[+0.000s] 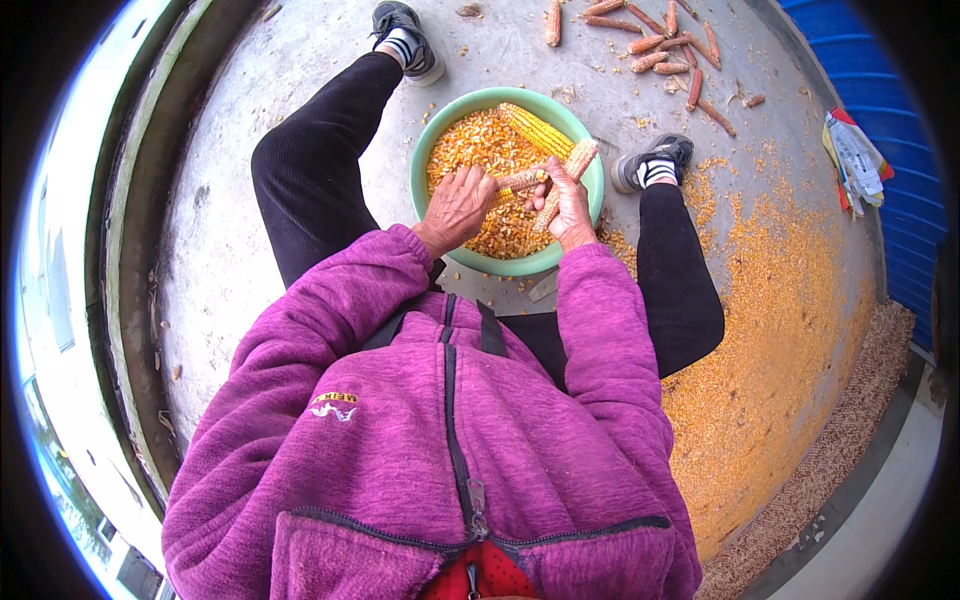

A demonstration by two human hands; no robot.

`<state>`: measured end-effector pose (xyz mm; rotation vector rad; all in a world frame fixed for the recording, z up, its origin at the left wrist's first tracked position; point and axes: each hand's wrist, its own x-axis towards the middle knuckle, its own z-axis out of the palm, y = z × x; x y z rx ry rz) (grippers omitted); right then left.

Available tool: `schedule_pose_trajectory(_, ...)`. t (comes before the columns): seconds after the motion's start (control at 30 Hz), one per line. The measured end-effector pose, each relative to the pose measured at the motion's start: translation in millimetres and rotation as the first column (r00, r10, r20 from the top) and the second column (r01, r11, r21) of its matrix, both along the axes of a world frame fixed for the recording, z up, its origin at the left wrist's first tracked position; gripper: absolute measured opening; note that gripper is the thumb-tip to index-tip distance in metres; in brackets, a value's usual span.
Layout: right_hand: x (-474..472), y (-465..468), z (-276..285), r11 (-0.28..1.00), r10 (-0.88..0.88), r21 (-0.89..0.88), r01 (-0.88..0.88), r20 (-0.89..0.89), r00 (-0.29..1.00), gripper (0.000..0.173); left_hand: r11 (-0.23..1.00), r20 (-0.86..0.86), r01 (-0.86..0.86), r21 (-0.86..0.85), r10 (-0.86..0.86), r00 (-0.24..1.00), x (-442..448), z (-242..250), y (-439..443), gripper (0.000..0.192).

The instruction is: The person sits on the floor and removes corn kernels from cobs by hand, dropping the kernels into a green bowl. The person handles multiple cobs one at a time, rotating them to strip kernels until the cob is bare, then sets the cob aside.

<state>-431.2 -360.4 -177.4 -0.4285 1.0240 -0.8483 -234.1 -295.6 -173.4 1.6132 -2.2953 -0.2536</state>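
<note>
A green plastic basin [420, 169] filled with loose yellow corn kernels [480, 142] stands on the ground between my feet. My left hand [459, 204] is closed on one end of a mostly bare corn cob [520, 180], over the basin. My right hand [562, 199] grips a second, pale shelled cob [581, 159], held slanting near the other cob's far end, where a few kernels show. An ear of corn with full yellow rows [536, 131] lies on the kernels at the basin's far side. Part of another yellow ear shows beneath my hands.
Several reddish bare cobs [671, 45] lie scattered on the concrete at the upper right. A broad layer of corn kernels [772, 337] covers the ground at the right, bordered by a long brown textured strip [840, 465]. A crumpled plastic bag [856, 157] rests by the blue corrugated wall [900, 135].
</note>
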Motion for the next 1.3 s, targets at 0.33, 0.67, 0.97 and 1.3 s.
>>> schedule_pose_trajectory(0.33,9.4,5.5,8.2,0.992,-0.007,-0.130,-0.010,-0.127,0.992,0.017,0.998,-0.015,-0.049,0.031,0.050,0.999,-7.0,-1.1,3.9,0.057)
schedule_pose_trajectory(0.67,7.1,2.8,13.7,0.992,0.009,-0.125,0.000,0.067,0.998,0.021,0.977,-0.152,-0.082,0.195,0.112,0.982,-9.8,-0.4,5.0,0.071)
schedule_pose_trajectory(0.97,7.1,1.2,4.5,0.992,-0.022,-0.122,0.011,-0.091,0.996,0.019,0.980,-0.155,-0.039,0.195,0.070,0.985,-11.8,0.4,6.4,0.076)
schedule_pose_trajectory(1.3,0.6,-2.2,11.1,0.964,0.093,-0.206,-0.168,-0.331,0.939,0.028,0.826,-0.460,0.133,0.548,0.164,0.873,-6.4,11.8,-4.1,0.090)
